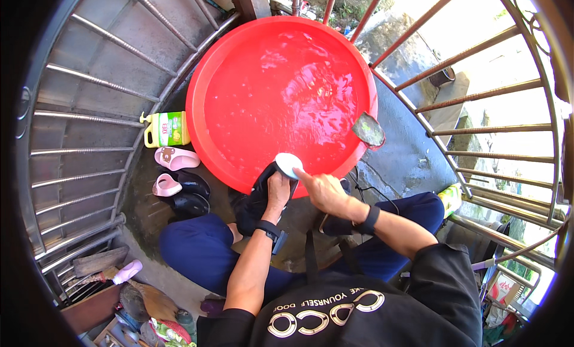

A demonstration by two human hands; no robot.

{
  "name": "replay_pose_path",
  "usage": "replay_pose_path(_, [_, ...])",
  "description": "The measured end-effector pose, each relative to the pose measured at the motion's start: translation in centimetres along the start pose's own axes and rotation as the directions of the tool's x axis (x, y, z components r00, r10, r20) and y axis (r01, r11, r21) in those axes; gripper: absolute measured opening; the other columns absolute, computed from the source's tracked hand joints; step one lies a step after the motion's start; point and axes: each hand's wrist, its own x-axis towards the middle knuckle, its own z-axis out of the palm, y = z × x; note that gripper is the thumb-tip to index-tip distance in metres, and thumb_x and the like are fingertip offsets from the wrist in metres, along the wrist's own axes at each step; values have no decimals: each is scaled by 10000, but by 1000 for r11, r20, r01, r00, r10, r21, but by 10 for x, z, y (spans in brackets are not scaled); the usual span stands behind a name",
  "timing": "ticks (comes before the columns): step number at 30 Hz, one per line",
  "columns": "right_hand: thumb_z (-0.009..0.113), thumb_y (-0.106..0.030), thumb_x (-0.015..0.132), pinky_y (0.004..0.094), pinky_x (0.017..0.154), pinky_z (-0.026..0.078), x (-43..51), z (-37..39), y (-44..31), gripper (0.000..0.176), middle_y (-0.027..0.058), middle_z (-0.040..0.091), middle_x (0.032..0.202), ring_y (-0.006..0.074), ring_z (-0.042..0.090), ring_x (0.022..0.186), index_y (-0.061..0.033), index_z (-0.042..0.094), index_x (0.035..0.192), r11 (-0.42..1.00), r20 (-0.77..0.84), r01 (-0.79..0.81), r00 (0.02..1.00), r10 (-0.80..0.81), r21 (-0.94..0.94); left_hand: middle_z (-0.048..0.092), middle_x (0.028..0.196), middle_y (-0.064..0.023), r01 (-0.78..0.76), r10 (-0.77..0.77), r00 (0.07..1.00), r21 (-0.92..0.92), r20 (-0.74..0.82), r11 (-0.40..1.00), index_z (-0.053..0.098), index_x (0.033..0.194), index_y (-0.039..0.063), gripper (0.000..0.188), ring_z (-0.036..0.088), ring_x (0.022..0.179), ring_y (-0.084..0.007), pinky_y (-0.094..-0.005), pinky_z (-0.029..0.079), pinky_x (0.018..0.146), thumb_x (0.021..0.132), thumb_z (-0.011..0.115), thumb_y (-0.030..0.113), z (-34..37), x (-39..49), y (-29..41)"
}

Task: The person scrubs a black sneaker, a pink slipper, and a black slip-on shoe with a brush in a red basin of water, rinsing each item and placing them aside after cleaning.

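Observation:
A large round red plastic basin (196, 100) with water in it stands before me. At its near rim my left hand (279, 188) is shut on a black item (258, 195), apparently a shoe, partly hidden by the hand and wrist. My right hand (325, 190) grips a white oval object (289, 164) just above it, with the index finger at its edge. Whether this is a brush or a piece of soap is hard to tell. Both hands are close together, over the basin's near edge.
A yellow jug with a pump top (167, 129), pink slippers (181, 159) and black footwear (190, 199) stand left of the basin. A worn green pad (368, 130) lies on its right rim. Metal railings (101, 82) enclose both sides. Clutter (152, 302) lies at lower left.

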Motion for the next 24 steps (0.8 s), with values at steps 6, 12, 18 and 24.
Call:
replay_pose_path(6, [528, -131, 836, 449, 577, 525, 94, 28, 52, 403, 155, 657, 726, 340, 666, 685, -121, 540, 1239, 983, 136, -59, 987, 83, -174, 620, 813, -283, -47, 39, 997, 123, 66, 991, 641, 901, -66, 341, 612, 821, -440, -459, 485, 712, 935, 507, 246, -5, -4, 17])
replay_pose_path(12, [504, -168, 863, 473, 622, 536, 107, 43, 144, 368, 156, 677, 828, 349, 675, 746, -95, 517, 1223, 833, -128, -542, 839, 529, -113, 573, 674, -274, 258, -256, 966, -127, 37, 958, 589, 773, -84, 478, 575, 645, -406, -440, 432, 628, 938, 513, 358, -9, 9, -18])
replay_pose_path(18, [444, -183, 940, 353, 503, 508, 98, 42, 129, 406, 118, 624, 736, 187, 621, 606, -185, 506, 1342, 576, 464, -546, 834, 299, 608, 610, 868, -209, 325, -311, 944, -154, 108, 933, 576, 947, -106, 461, 630, 802, -273, -372, 495, 756, 965, 487, 346, -3, 21, -39])
replay_pose_path(24, [498, -131, 888, 481, 601, 488, 56, -6, 39, 419, 242, 628, 770, 403, 631, 685, -128, 507, 1307, 975, 52, -30, 998, 19, 221, 640, 1047, -134, 433, -357, 890, -276, 285, 858, 570, 1093, -85, 362, 625, 970, -209, -335, 479, 879, 979, 406, 218, -6, 26, -28])
